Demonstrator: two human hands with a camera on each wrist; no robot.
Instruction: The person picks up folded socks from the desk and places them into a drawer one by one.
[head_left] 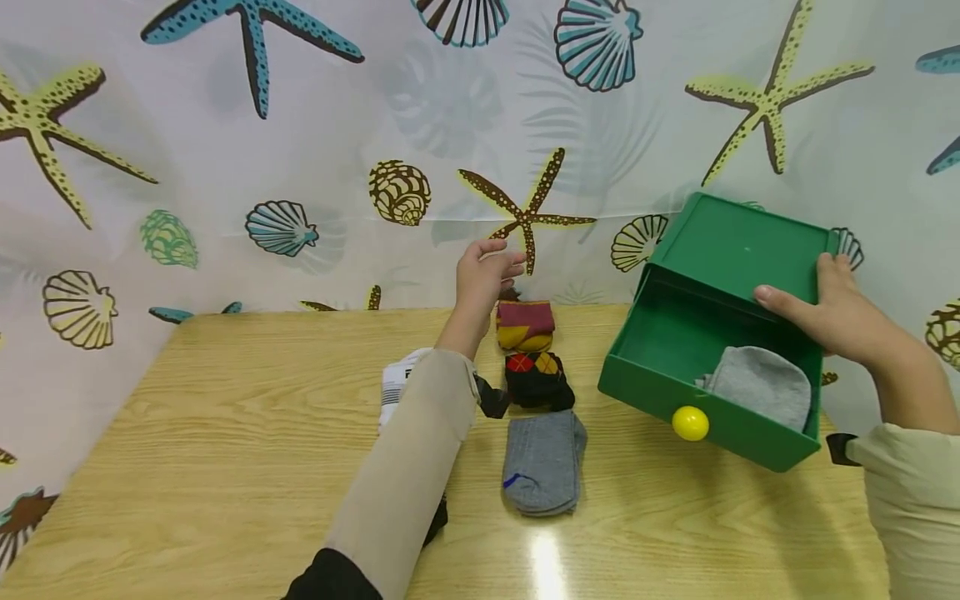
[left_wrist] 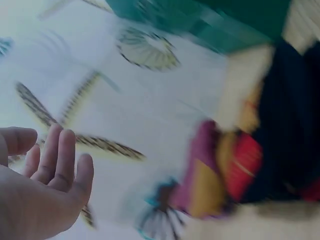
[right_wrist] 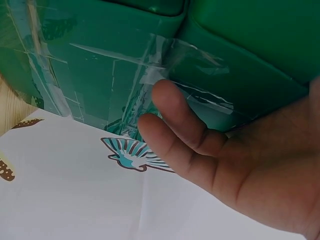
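Observation:
My left hand [head_left: 486, 279] is raised in front of the patterned cloth, fingers loosely bent, with nothing in it. Below it, folded maroon and mustard socks [head_left: 525, 325] lie on the table. Black argyle socks [head_left: 537, 381] and grey socks [head_left: 543, 462] follow in a row toward me. On the right, my right hand [head_left: 843, 308] grips a green drawer box [head_left: 750, 243] at its right side, thumb on top. Its drawer [head_left: 660, 387], with a yellow knob [head_left: 690, 423], is pulled out and contains a light grey sock [head_left: 761, 386].
White socks [head_left: 393, 387] lie partly behind my left forearm. Something black [head_left: 437, 521] shows beneath that forearm, mostly hidden. A cloth [head_left: 337, 167] printed with shells and starfish hangs behind the wooden table [head_left: 247, 433]. Clear tape [right_wrist: 150, 75] covers part of the box.

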